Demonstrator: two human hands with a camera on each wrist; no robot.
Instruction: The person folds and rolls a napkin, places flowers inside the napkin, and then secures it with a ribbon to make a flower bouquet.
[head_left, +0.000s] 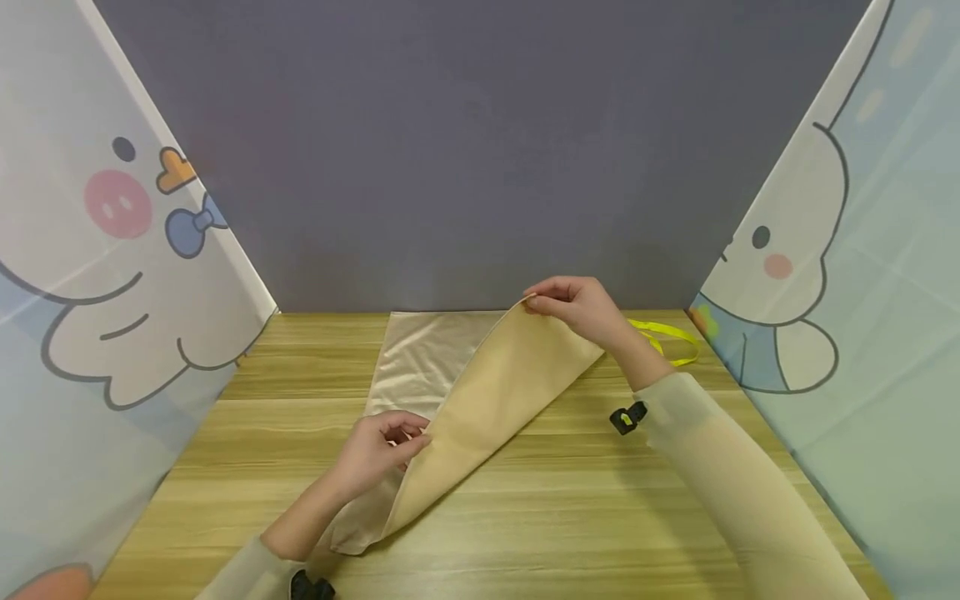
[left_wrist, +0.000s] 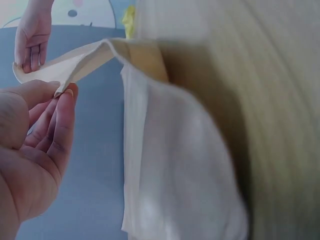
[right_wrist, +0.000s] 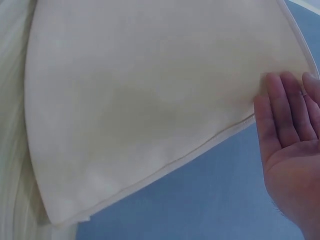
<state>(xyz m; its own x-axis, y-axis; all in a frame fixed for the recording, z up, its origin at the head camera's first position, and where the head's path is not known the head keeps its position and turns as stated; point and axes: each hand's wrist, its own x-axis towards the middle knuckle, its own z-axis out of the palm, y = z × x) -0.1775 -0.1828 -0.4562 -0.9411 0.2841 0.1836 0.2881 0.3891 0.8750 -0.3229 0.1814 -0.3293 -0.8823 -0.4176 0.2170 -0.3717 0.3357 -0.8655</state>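
Note:
A beige cloth (head_left: 498, 396) with a stitched hem lies partly on the wooden table. Its near right side is lifted and folded over at a slant, and a paler, shinier face (head_left: 420, 358) shows at the back left. My right hand (head_left: 581, 308) pinches the raised far edge between thumb and fingers. Lower and to the left, my left hand (head_left: 378, 450) holds the same edge. In the left wrist view, the thumb and fingertips of the left hand (left_wrist: 42, 130) pinch the hem, and the cloth sags between both hands.
A bright yellow ribbon loop (head_left: 671, 340) lies on the wooden table (head_left: 600, 517), behind the right forearm. A grey wall (head_left: 480, 150) stands at the table's back edge. Cartoon-printed fabric panels (head_left: 112, 275) close off the left and right sides.

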